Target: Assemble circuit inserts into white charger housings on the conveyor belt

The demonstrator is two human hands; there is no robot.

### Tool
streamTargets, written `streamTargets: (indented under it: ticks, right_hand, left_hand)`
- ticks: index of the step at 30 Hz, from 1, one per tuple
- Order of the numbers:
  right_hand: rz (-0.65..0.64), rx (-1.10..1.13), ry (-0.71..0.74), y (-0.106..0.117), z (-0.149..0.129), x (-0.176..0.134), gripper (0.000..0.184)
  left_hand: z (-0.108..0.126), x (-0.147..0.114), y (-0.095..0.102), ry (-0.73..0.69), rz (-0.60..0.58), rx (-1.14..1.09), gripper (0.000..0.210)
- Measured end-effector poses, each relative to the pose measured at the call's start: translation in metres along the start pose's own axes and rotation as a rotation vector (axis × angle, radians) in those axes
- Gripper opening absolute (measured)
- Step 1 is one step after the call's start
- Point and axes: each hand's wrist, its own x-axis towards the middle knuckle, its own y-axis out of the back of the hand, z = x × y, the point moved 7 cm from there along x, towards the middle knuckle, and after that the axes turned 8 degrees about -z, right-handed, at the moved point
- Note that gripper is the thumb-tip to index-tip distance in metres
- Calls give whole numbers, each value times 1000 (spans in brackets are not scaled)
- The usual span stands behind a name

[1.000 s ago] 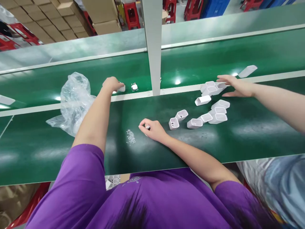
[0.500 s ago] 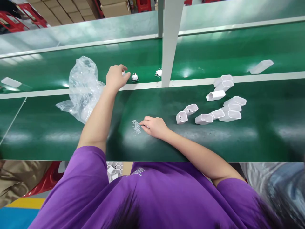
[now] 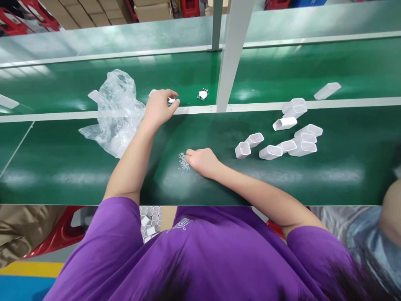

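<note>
My left hand (image 3: pixel 160 108) reaches to the far side of the near belt and closes on a small white part on a green board (image 3: pixel 171 100). A second part of the same kind (image 3: pixel 203 95) lies to its right on the far belt. My right hand (image 3: pixel 203 161) rests on the near green belt (image 3: pixel 62 167), fingers curled, with the fingertips at a little heap of tiny white bits (image 3: pixel 183 161). Whether it pinches one is hidden. Several white plastic shells (image 3: pixel 283 140) lie to the right.
A crumpled clear plastic bag (image 3: pixel 116 110) lies left of my left hand. A grey post (image 3: pixel 233 50) rises behind the belt's white rail (image 3: pixel 266 107). One white shell (image 3: pixel 327 90) lies alone on the far belt. A co-worker's sleeve (image 3: pixel 372 242) shows at the lower right.
My left hand has drawn back toward the rail with the small board part in its fingers. My right hand slid left to the heap of bits. The co-worker's hand at the shells has withdrawn.
</note>
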Motion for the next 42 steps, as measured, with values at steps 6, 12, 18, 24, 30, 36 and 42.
streamTargets:
  ticks: [6, 12, 18, 24, 30, 36, 42]
  right_hand:
    - [-6, -93, 57, 6, -10, 1, 34]
    - [102, 62, -43, 7, 8, -36, 25]
    - [353, 493, 181, 10, 12, -84, 8]
    - [517, 727, 274, 31, 31, -113, 11]
    - [720, 824, 45, 57, 78, -117, 10]
    - [781, 925, -35, 63, 96, -91, 12]
    - [827, 946, -138, 40, 107, -81, 15]
  left_hand:
    - [18, -21, -2, -64, -37, -62, 36]
    - [89, -44, -42, -375, -364, -173, 38]
    - [174, -57, -103, -588, -594, -107, 64]
    - [171, -50, -106, -408, -621, -461, 32]
    - [94, -59, -86, 160, -542, -1531, 49]
    - [70, -93, -81, 217, -515, -1675, 51]
    - [78, -107, -90, 121, -733, -1596, 53]
